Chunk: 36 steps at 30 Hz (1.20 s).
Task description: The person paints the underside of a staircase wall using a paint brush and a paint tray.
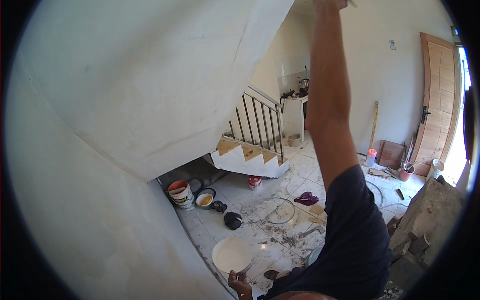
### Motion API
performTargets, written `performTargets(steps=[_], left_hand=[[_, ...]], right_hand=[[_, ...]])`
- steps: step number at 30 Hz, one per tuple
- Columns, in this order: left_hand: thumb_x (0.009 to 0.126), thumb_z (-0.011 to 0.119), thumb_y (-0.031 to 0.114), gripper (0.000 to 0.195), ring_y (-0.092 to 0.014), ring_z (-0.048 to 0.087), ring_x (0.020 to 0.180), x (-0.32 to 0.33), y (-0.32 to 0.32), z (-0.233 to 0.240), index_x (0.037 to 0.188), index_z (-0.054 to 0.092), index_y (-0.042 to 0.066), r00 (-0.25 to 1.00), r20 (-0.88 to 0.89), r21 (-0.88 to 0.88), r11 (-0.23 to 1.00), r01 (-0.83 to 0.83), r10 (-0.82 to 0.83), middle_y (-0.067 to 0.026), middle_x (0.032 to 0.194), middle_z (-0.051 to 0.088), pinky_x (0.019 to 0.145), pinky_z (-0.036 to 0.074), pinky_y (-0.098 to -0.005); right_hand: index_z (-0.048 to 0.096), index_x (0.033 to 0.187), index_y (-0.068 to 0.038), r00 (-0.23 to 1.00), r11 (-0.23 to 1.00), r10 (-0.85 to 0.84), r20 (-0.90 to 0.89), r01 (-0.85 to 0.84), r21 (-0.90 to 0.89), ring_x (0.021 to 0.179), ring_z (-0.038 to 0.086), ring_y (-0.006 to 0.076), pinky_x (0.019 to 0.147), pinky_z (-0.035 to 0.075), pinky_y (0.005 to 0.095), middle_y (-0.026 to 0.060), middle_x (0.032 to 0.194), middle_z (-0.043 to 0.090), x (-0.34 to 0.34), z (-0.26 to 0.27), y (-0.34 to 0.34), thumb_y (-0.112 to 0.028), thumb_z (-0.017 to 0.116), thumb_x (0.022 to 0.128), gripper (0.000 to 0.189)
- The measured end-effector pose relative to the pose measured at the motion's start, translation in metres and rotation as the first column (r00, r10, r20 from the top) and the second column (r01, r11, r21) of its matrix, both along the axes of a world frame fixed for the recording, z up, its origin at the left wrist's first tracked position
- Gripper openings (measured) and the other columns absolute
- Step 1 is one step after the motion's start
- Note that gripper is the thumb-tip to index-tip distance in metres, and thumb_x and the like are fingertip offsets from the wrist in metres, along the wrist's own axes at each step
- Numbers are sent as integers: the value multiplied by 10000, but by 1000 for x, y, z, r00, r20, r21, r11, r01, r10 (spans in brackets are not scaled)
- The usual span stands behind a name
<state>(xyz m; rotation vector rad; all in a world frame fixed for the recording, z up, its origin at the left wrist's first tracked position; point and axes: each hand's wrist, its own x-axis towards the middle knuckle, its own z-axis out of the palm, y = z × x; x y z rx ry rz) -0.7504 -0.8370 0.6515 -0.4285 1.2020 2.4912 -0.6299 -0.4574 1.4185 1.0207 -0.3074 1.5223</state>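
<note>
At the bottom, my left hand (240, 283) grips the near rim of a round container (232, 255) with a smooth off-white inside; I cannot tell whether that is paint or filler. My right arm reaches straight up through the view. At the top edge my right hand (333, 3) is mostly cut off, and a thin pale tool (352, 3) pokes out beside its fingers. To the left is the sloping white underside of a staircase (168, 75), marked by faint cracks and smudges. It meets a patchy white wall (112, 225).
White steps (247, 159) with a metal railing (262, 120) descend ahead. A paint bucket (182, 195), black bag (233, 220), purple cloth (306, 198), hose (292, 212) and hammer-like tool (312, 231) lie on the dirty tiles. Rubble (423, 221) is piled right, near a wooden door (438, 101).
</note>
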Motion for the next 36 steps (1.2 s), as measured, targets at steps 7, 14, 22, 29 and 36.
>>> performTargets(steps=[7,14,22,29,36], left_hand=[[859,529,320,438,-285,486,1030,0,8,10,1174,463,23,998,46,-1,999,39,-39,-126,1070,482,886,399,-442],[811,593,283,400,-232,556,908,28,0,-6,1121,510,45,1000,-4,91,996,18,-18,-52,977,542,777,446,-363],[828,608,218,200,-150,566,868,40,11,47,958,524,91,990,-115,10,996,-87,87,-9,857,526,771,497,-362],[717,756,231,617,-191,593,909,31,23,57,1177,444,-39,979,-59,105,976,-190,196,-104,1042,553,799,519,-315],[711,760,290,642,-151,588,872,36,26,60,1178,445,-16,977,-54,-11,978,-209,209,-60,1012,565,777,515,-296]], right_hand=[[473,976,41,863,816,-228,451,422,-396,645,646,254,550,601,359,159,850,619,-143,-122,58,-63,615,817,237],[581,974,15,428,949,-109,897,315,-35,694,658,228,561,546,327,127,897,648,-160,-377,-33,-43,675,759,241],[658,791,43,-203,744,-649,734,-375,554,519,609,156,506,506,304,105,634,646,-111,-534,-178,-112,707,731,174],[649,754,30,-56,258,-963,263,-473,843,581,600,385,556,495,405,232,634,596,-138,-551,-197,-168,682,723,203],[634,674,39,-94,192,-981,168,-494,848,541,618,337,533,493,397,201,600,608,-146,-580,-196,-175,676,723,223]])
